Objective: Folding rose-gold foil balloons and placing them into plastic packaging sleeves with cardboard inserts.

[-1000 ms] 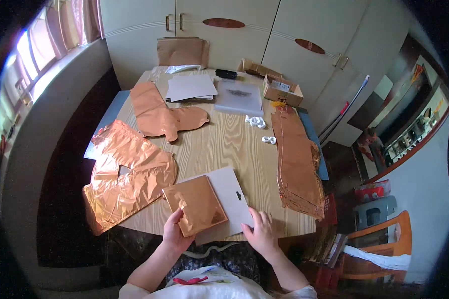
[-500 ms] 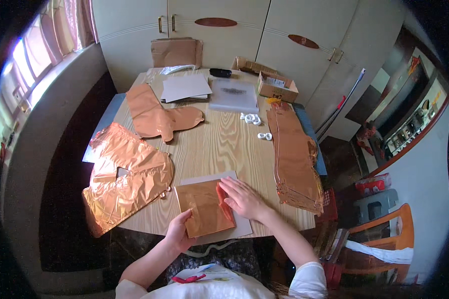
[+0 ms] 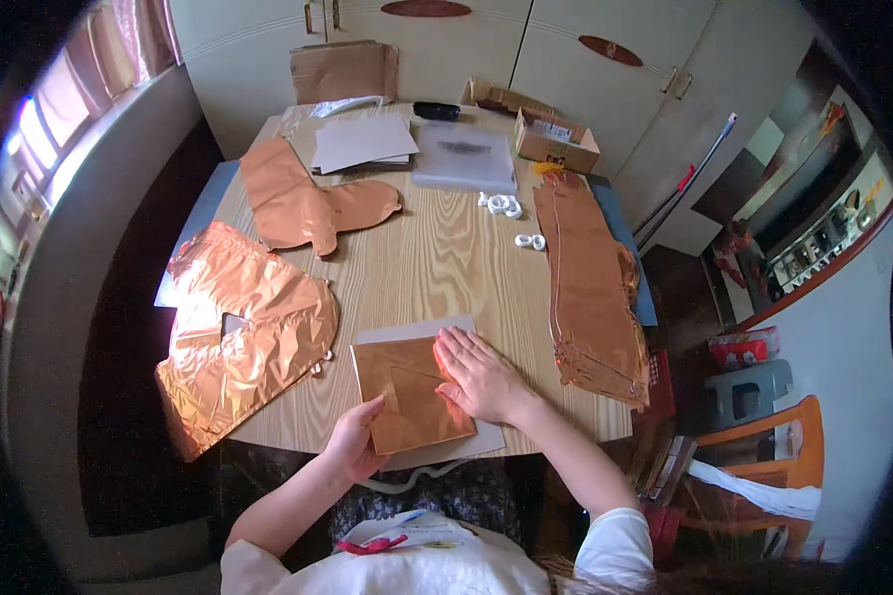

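A flat, folded rectangle of shiny copper-coloured foil [image 3: 407, 402] lies at the table's near edge, on top of a pale grey card [image 3: 417, 329] that sticks out behind it and to its right. My left hand [image 3: 355, 436] grips the foil's lower left edge, thumb on top and the other fingers hidden beneath. Across the foil's right side my right hand [image 3: 481, 379] lies flat, its fingers stretched out and pressing on the surface. The foil mirrors those fingers in orange-red.
Left on the table are a crinkled copper foil balloon [image 3: 258, 317] and a smoother one [image 3: 293, 203]. Copper foil pieces [image 3: 595, 288] lie in a pile at right. White rolls [image 3: 503, 205], white cards [image 3: 362, 141], a clear plastic bag [image 3: 463, 164] and a cardboard box [image 3: 556, 144] sit farther back.
My right hand stays pressed on the foil's right side, now a little lower and flatter. The left hand keeps its grip. The whole view has tipped slightly.
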`<state>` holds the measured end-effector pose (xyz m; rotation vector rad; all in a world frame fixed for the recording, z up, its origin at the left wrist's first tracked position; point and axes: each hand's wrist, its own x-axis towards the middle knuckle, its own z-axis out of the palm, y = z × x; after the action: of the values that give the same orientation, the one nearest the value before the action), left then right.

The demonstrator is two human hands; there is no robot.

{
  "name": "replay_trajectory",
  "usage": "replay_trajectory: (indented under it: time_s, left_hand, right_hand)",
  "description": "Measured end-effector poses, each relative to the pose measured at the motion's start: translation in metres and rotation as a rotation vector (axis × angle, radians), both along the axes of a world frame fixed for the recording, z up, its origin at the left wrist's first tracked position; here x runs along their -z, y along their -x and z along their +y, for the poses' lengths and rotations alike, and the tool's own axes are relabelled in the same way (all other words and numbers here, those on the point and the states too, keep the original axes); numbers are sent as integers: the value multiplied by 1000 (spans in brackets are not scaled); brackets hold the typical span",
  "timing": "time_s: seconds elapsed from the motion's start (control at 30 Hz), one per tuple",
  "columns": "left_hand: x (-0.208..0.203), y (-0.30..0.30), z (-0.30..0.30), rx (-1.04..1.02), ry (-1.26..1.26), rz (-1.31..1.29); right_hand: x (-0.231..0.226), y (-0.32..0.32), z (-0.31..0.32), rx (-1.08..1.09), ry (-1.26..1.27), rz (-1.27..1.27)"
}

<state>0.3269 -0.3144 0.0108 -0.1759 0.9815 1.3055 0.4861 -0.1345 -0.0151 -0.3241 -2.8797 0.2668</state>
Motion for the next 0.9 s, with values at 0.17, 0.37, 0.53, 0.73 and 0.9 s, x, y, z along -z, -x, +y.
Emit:
replay_trajectory:
  time_s: [0.17, 0.37, 0.53, 0.73, 0.9]
  left_hand:
    - [7, 11, -3, 34, -49, -34]
    - [-8, 30, -15, 89, -102, 194]
    - [11, 41, -25, 74, -332, 988]
    - [-15, 28, 3, 741, -388, 2164]
    - [-1, 36, 9, 828, -434, 2292]
  right_hand:
    - [-2, 0, -1, 15, -3, -55]
    - [-7, -2, -4, 43, -19, -138]
    - [-8, 0, -6, 37, -22, -138]
    - [-6, 0, -4, 22, -65, -121]
    - [-6, 1, -5, 26, -46, -112]
